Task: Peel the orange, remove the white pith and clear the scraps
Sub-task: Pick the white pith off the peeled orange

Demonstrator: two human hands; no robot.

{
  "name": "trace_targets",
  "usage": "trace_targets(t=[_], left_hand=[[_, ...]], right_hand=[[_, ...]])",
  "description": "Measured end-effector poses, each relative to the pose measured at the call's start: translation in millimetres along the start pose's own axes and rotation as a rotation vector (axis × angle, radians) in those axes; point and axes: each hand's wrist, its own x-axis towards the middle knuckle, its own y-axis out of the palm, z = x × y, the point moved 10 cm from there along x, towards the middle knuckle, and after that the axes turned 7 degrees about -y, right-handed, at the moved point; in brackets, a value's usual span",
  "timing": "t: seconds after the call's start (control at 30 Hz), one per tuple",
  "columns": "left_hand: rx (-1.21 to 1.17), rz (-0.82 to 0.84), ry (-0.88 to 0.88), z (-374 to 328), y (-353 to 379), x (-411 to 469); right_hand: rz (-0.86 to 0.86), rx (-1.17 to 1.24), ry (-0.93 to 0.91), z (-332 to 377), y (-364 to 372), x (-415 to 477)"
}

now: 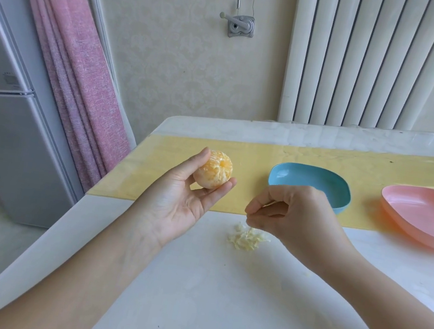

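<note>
My left hand (178,195) holds the peeled orange (213,169) between thumb and fingertips, lifted above the table's left side. Thin white strands still cling to the fruit. My right hand (289,213) hovers to its right with fingers curled and fingertips pinched together just above a small pile of white pith scraps (247,237) on the table. Whether a strand sits between those fingertips is too small to tell.
A blue dish (343,190) stands behind my right hand on the yellow mat (267,154). Stacked pink dishes (425,218) sit at the far right. The white table (205,302) has its left edge beside a grey fridge (7,121) and a pink curtain (77,75).
</note>
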Motion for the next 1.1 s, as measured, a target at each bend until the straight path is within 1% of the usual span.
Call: trace_targets(t=[0.13, 0.23, 0.3, 0.43, 0.57, 0.67, 0.77, 0.9, 1.0, 1.1], left_hand=[[-0.011, -0.025, -0.03, 2, -6, 4], [-0.032, -0.008, -0.05, 3, -7, 5], [-0.046, 0.027, -0.06, 4, -5, 5], [-0.046, 0.084, -0.073, 5, -1, 3], [-0.014, 0.101, -0.047, 3, 4, 1], [0.008, 0.1, -0.043, 4, 5, 1], [0.022, 0.119, -0.041, 6, 8, 0], [0.083, 0.167, -0.045, 8, 14, -3], [0.154, 0.223, -0.043, 11, 21, -6], [0.239, 0.246, 0.004, 10, 25, -8]], right_hand=[[0.056, -0.108, -0.042, 1, 4, 1], [0.046, -0.099, -0.038, 0, 3, 1], [0.0, -0.08, -0.044, 1, -2, 1], [-0.095, -0.149, -0.102, 11, -14, 1], [-0.11, -0.178, -0.147, 13, -15, 2], [-0.144, -0.129, -0.174, 16, -17, 1], [-0.237, -0.034, -0.203, 21, -27, 0], [-0.374, 0.006, -0.298, 33, -43, -6], [-0.436, -0.001, -0.351, 38, -51, -11], [-0.47, -0.03, -0.414, 44, -53, -15]])
